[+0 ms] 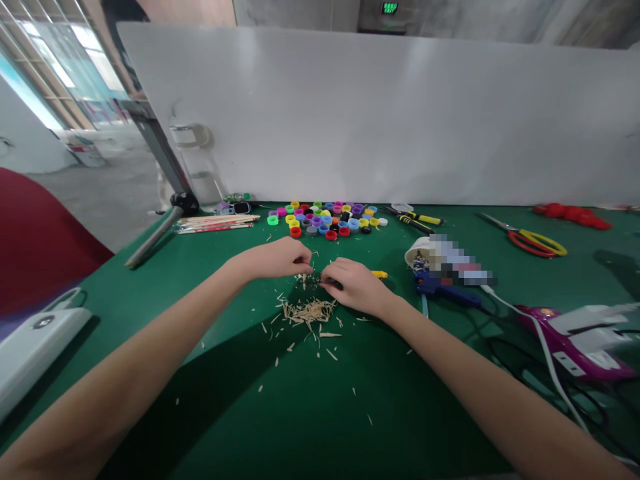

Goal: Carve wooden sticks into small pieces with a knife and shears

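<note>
My left hand [286, 257] and my right hand [354, 285] face each other over the middle of the green table, a small gap apart. Both have their fingers curled in a pinch. Whatever they hold, if anything, is too small to make out. Just below them lies a pile of short wooden slivers [309, 311], with loose bits scattered around it. More pale and dark shavings [306, 280] lie between the two hands. Part of a yellow tool [379, 274] shows from behind my right hand.
Behind my hands are many coloured bottle caps [327, 220], with packed sticks [217, 223] to their left. At right lie pliers [413, 219], scissors [530, 240], a blue glue gun [445, 288], a white cup [417, 250] and a purple power strip [575, 347] with cables. A whiteboard [380, 120] borders the back.
</note>
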### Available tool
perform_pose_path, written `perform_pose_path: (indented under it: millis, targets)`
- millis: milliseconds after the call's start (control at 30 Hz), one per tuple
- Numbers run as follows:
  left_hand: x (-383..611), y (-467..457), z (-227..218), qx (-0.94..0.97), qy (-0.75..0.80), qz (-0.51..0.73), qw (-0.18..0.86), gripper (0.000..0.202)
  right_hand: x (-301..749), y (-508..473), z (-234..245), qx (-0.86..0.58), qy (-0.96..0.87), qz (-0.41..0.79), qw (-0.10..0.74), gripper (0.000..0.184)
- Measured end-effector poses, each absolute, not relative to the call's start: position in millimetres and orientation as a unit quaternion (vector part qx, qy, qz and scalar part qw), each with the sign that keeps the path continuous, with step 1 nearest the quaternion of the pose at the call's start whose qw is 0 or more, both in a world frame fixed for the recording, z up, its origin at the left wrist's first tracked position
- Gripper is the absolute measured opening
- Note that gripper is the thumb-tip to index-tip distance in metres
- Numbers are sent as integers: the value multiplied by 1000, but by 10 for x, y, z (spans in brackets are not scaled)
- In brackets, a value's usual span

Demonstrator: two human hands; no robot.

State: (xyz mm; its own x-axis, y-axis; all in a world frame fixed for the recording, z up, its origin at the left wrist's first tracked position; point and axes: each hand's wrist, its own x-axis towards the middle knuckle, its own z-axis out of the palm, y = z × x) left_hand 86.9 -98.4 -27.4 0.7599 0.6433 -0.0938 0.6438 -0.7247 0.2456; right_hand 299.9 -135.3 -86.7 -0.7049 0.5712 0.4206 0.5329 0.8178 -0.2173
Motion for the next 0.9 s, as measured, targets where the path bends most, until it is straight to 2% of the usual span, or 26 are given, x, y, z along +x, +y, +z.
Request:
perform_pose_path:
  millis: [900]
  targets:
    - [848, -959, -285, 923, 353, -1, 155, 33, 2996, -1368, -880, -303, -918, 24, 256, 10]
